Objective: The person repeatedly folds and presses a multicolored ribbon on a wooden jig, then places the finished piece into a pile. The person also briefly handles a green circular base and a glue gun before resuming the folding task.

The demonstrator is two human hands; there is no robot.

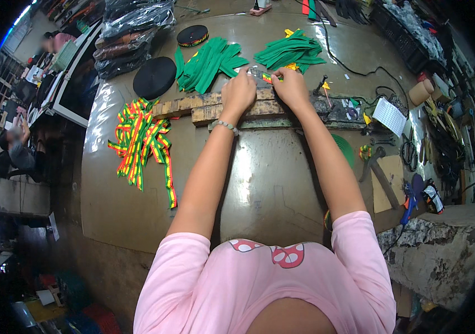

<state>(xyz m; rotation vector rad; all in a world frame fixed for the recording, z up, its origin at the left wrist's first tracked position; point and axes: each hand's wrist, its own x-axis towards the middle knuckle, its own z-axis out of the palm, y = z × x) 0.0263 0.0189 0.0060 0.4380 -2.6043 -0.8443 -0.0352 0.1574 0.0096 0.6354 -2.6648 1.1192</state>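
Both my hands are over a long wooden block jig (209, 114) on the table. My right hand (291, 90) pinches a short striped ribbon (267, 78) of red, yellow and green. My left hand (238, 93), with a bead bracelet at its wrist, has its fingers closed near a small shiny piece (255, 72) at the ribbon's left end. What its fingertips hold is too small to make out. Left of the jig lies a loose heap of striped ribbon (141, 142). Green strips lie beyond my hands in a left pile (209, 64) and a right pile (290, 51).
A black webbing roll (154, 78) and a smaller roll (193, 35) lie at the back left, near plastic-wrapped bundles (131, 50). At right are scissors (409, 153), a white paper (389, 117), a blue glue gun (410, 200) and a cable (354, 71). Other people sit far left.
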